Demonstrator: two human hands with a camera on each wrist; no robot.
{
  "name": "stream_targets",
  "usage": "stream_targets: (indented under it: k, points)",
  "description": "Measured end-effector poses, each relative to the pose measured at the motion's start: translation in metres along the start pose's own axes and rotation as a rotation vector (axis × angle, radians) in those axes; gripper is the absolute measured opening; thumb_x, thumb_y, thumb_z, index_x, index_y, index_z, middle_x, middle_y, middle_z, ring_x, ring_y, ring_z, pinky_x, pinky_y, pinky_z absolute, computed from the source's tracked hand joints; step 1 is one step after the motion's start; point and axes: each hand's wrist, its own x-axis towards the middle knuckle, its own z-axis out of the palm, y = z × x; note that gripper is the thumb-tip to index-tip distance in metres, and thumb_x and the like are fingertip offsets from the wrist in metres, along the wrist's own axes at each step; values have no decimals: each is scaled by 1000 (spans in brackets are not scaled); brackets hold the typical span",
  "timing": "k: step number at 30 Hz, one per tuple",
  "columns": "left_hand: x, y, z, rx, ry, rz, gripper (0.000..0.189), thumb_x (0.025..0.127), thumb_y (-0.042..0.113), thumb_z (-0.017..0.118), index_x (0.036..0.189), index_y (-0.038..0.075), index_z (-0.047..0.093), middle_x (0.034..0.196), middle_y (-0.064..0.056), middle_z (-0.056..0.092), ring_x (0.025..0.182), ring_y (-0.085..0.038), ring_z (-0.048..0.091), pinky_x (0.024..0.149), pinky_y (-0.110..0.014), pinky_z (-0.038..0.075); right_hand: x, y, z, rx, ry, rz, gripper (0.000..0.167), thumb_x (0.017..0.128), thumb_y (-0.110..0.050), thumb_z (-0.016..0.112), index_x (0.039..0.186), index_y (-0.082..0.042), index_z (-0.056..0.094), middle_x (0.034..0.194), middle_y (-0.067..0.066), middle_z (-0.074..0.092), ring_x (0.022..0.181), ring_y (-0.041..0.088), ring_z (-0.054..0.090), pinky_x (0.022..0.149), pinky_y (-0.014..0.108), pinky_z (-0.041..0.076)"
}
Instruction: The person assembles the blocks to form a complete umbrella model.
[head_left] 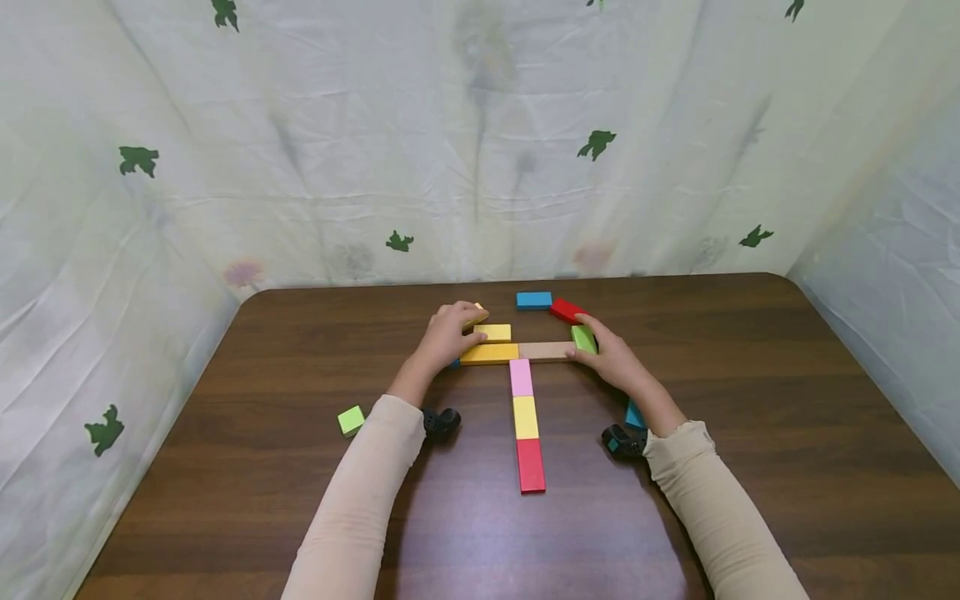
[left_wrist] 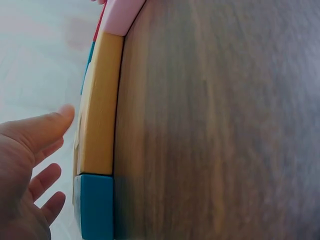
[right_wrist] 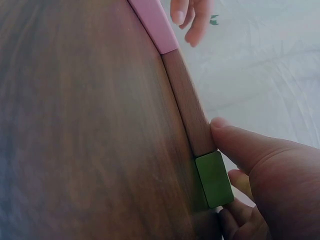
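Observation:
My left hand (head_left: 450, 332) hovers at the left end of a block arrangement, thumb and fingers apart. Under and beside it lie a yellow block (head_left: 492, 333), a longer orange-yellow block (head_left: 489, 355) and a blue block (left_wrist: 97, 207), mostly hidden in the head view. Around a green block (head_left: 582, 339) at the right end curls my right hand (head_left: 613, 360). Its thumb lies at the end of a plain wooden block (head_left: 546, 352), while the index fingertip reaches close to a red block (head_left: 567, 311). Another yellow piece (head_left: 476, 317) shows partly behind the left fingers.
A pink block (head_left: 521, 377), yellow block (head_left: 526, 417) and red block (head_left: 531, 466) form a stem toward me. At the back lies a blue block (head_left: 534, 301). A loose green block (head_left: 350, 421) sits left; a blue piece (head_left: 635, 414) lies beside the right wrist.

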Motion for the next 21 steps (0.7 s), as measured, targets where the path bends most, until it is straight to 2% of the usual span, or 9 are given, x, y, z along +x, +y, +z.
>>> stream_targets:
  k: [12, 21]
  points:
    - [4, 2, 2, 84, -62, -33, 35, 85, 28, 62, 119, 17, 61, 123, -2, 54, 105, -27, 41, 86, -41, 30, 2, 1, -1, 1, -1, 8, 71, 85, -37, 61, 142, -14, 25, 141, 15, 28, 120, 32, 32, 97, 51, 26]
    - [8, 6, 6, 100, -69, -2, 31, 86, 26, 62, 114, 13, 64, 113, -4, 60, 91, -24, 43, 81, -37, 33, 1, 0, 0, -2, 4, -3, 72, 84, -35, 62, 141, -11, 25, 140, 17, 29, 119, 33, 33, 96, 52, 27]
